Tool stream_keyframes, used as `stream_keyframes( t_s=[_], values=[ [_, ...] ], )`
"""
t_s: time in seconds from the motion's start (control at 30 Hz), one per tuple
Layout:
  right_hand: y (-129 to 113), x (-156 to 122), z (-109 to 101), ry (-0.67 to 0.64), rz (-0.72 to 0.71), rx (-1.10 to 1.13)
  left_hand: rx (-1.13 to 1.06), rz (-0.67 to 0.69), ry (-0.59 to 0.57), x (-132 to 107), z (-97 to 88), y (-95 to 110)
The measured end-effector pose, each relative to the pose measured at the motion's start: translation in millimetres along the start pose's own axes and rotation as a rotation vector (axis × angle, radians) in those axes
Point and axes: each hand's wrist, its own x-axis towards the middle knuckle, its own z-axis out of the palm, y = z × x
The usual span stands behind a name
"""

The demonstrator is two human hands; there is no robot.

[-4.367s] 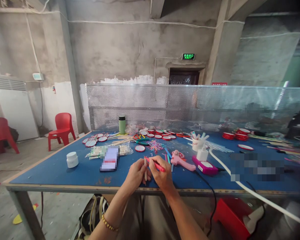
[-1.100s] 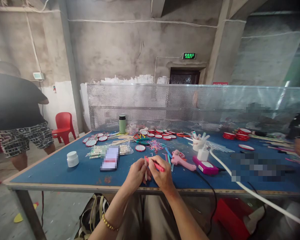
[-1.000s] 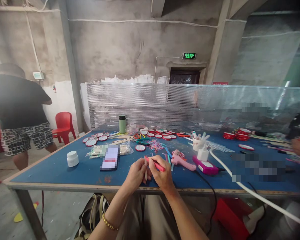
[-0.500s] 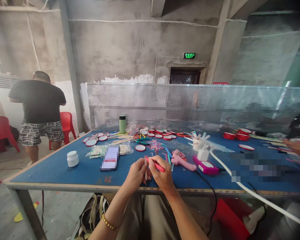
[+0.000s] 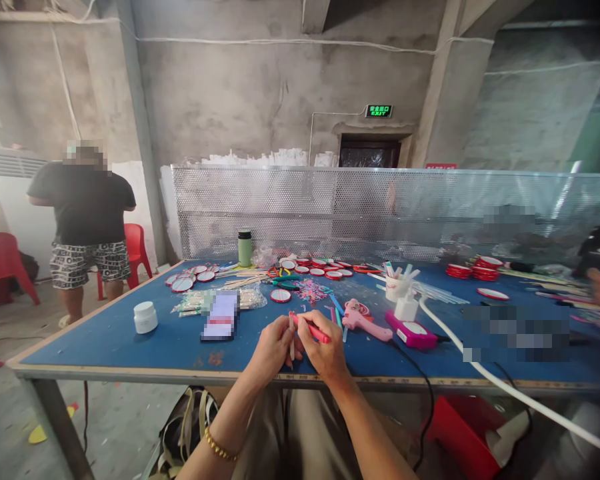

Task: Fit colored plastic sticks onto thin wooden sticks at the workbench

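At the near edge of the blue table point(image 5: 130, 347), I see the left hand point(image 5: 273, 348) and the right hand point(image 5: 325, 353) close together, just above the tabletop. The left hand is closed around a pale stick point(image 5: 291, 341), pinched roughly upright between thumb and fingers. The right hand grips a red pen point(image 5: 311, 329), which slants up to the left so that its end meets the top of the stick. I cannot tell whether the pen tip actually touches it. Just beyond the right hand lies a pink glue gun point(image 5: 367, 323). Well to the left stands a white jar point(image 5: 145, 318), and a green bottle point(image 5: 245, 249) stands far back. Off the table's left end, a person point(image 5: 87, 220) stands in front of a red chair point(image 5: 139, 247).
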Motion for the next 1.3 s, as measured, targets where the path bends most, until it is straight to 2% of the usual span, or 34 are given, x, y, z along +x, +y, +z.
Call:
stream_keyframes(
  t_s=[1.3],
  values=[
    [2.3,-2.0,1.6,0.068,0.026,-0.008,-0.013,-0.018,-0.012,0.7,-0.5,-3.1]
  ],
)
